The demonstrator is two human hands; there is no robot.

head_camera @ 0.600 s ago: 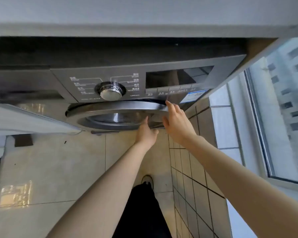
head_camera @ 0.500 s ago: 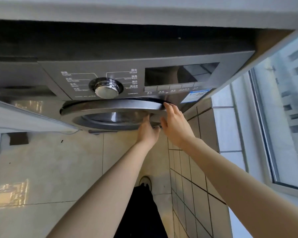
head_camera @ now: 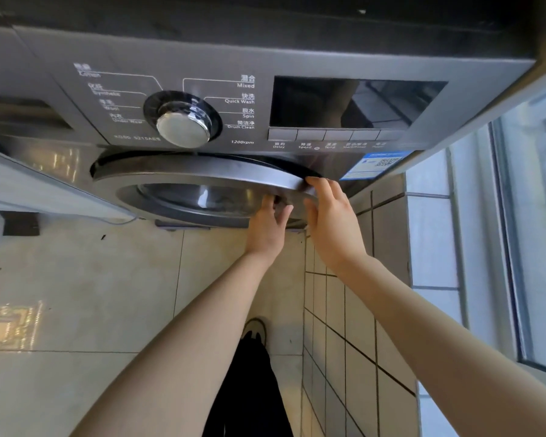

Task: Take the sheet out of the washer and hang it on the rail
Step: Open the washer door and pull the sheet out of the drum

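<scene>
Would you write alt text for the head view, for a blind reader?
A person's right hand grips the round door of a grey washer by its rim; the left hand reaches just beneath, fingers hidden. Tiled floor below.

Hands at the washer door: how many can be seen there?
2. The left hand reaches the door from below, near its right edge, fingertips hidden. The right hand holds the rim just right of it.
</scene>
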